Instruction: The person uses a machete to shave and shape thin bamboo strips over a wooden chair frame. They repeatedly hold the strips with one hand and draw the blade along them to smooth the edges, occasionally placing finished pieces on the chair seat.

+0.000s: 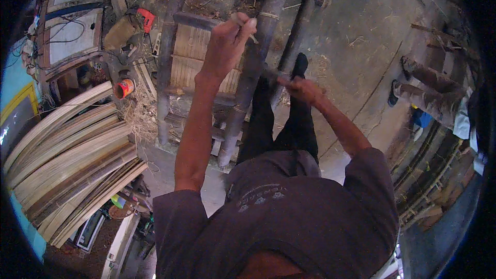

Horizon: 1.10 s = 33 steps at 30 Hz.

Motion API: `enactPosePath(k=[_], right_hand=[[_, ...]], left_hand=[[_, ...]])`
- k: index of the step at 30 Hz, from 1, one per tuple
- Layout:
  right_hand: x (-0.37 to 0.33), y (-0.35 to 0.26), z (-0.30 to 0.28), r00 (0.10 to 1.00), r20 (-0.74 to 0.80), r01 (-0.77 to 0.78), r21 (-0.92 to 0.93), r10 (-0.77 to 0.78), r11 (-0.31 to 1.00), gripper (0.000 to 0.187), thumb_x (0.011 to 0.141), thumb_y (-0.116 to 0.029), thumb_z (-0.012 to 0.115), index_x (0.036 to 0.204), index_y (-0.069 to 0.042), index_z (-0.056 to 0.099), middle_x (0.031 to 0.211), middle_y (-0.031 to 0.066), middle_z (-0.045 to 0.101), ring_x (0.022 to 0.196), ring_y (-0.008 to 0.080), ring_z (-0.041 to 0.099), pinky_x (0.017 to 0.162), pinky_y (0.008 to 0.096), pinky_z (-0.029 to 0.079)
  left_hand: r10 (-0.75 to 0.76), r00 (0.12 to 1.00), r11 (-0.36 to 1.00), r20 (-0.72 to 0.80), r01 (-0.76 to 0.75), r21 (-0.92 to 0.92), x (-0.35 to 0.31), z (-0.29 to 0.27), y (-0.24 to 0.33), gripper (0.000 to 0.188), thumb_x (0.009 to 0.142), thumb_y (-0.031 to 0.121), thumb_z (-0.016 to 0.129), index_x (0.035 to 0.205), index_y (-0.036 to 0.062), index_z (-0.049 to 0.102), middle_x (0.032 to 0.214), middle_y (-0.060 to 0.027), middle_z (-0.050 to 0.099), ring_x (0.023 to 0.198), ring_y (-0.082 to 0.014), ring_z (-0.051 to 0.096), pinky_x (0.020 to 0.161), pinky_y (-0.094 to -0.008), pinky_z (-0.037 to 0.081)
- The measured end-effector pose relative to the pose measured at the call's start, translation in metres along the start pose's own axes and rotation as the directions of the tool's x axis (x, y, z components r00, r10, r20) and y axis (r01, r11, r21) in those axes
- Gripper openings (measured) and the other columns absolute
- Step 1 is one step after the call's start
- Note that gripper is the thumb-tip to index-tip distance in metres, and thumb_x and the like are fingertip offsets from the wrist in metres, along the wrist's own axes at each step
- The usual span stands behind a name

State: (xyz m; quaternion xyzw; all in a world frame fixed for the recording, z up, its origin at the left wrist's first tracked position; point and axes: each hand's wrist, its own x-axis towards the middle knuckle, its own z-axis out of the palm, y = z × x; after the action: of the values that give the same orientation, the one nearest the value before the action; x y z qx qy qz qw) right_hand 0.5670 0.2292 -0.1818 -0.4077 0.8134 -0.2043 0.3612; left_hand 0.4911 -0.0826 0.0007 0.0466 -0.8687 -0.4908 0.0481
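A dark bamboo frame (239, 102) with thick poles and a light slatted panel (188, 64) stands in front of me. At its right pole, my left hand (230, 39) is closed in a pinch. A thin light sliver (253, 39) shows beside its fingertips, seemingly held between them. My right hand (306, 92) is wrapped round the end of a dark, narrow hand tool (272, 74). Motion smears that tool, so I cannot tell its exact kind. Its far end reaches toward the same pole, below my left hand; whether it touches is unclear.
On the left lie stacked split-bamboo strips (77, 163), an orange can (124, 89) and a red power tool (146, 19). Shavings (142, 116) litter the floor beside the frame. Another person's legs (426, 95) show at the right, near piled bamboo poles (429, 163).
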Motion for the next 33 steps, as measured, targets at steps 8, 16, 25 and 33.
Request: enactPosePath(k=[8, 16, 25, 33], right_hand=[[0.017, -0.022, -0.001, 0.960, -0.144, -0.216, 0.175, 0.242, 0.961, 0.053, 0.096, -0.019, 0.057, 0.146, -0.030, 0.043, 0.096, 0.0206, 0.065, 0.083, 0.0328, 0.065, 0.078, 0.0389, 0.052], [0.032, -0.072, -0.025, 0.756, -0.454, -0.102, 0.630, 0.472, 0.770, 0.051, 0.093, -0.017, 0.064, 0.141, -0.014, 0.050, 0.090, 0.0119, 0.066, 0.070, 0.0151, 0.057, 0.069, 0.0300, 0.049], [0.045, -0.146, -0.128, 0.667, -0.366, 0.318, 0.927, 0.649, 0.197, 0.060, 0.098, -0.024, 0.057, 0.152, -0.015, 0.032, 0.076, -0.0014, 0.054, 0.059, 0.0072, 0.050, 0.054, 0.0235, 0.044], [-0.001, -0.143, -0.199, 0.645, -0.538, 0.277, 0.827, 0.543, 0.490, 0.053, 0.100, -0.022, 0.051, 0.150, -0.012, 0.036, 0.071, -0.0035, 0.051, 0.056, 0.0062, 0.048, 0.051, 0.0244, 0.041]], left_hand=[[0.040, 0.997, 0.992, 0.060, -0.047, 0.114, 0.031, 0.009, 0.015, 0.020, 0.100, 0.019, 0.052, 0.096, 0.0030, 0.064, 0.089, -0.0127, 0.069, 0.085, -0.0241, 0.068, 0.073, -0.0348, 0.052], [-0.237, 0.895, 0.743, -0.378, -0.084, -0.664, 0.004, -0.014, 0.029, 0.028, 0.103, 0.026, 0.047, 0.098, 0.0009, 0.061, 0.100, -0.0133, 0.066, 0.098, -0.0285, 0.066, 0.089, -0.0424, 0.055], [-0.741, 0.668, 0.163, -0.076, 0.069, -0.984, -0.124, -0.024, -0.026, 0.032, 0.104, 0.032, 0.045, 0.105, 0.0017, 0.056, 0.106, -0.0146, 0.064, 0.109, -0.0317, 0.061, 0.102, -0.0519, 0.047], [-0.332, 0.765, 0.468, 0.553, 0.642, -0.608, -0.151, -0.031, 0.091, 0.036, 0.101, 0.026, 0.051, 0.120, -0.0037, 0.054, 0.120, -0.0175, 0.063, 0.115, -0.0331, 0.059, 0.100, -0.0435, 0.046]])
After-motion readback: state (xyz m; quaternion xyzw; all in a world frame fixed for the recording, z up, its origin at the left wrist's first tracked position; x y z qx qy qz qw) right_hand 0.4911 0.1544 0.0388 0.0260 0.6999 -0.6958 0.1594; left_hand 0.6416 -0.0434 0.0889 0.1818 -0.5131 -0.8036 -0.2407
